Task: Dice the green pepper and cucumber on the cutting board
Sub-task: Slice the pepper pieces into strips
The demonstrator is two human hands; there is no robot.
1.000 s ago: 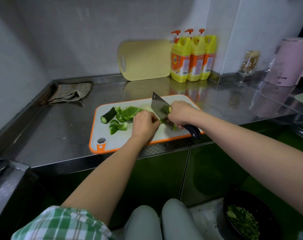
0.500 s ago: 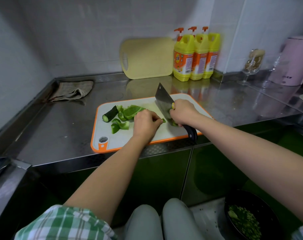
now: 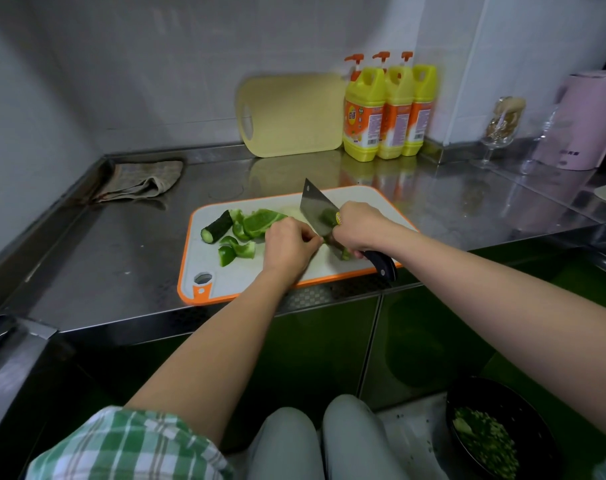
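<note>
A white cutting board with an orange rim lies on the steel counter. On its left part sit a dark cucumber stub and several green pepper pieces. My right hand grips the black handle of a cleaver, whose blade comes down on the board's middle. My left hand is curled just left of the blade, holding down a green piece that it mostly hides. Small cut bits lie under the blade near the handle.
A yellow board leans on the back wall beside three yellow detergent bottles. A folded cloth lies at the back left. A glass and pink kettle stand at right. A black bowl of chopped greens sits low at right.
The cleaver rose half a second ago and has come back down next to my left hand. My left hand has stayed on the piece. The view shifted slightly.
</note>
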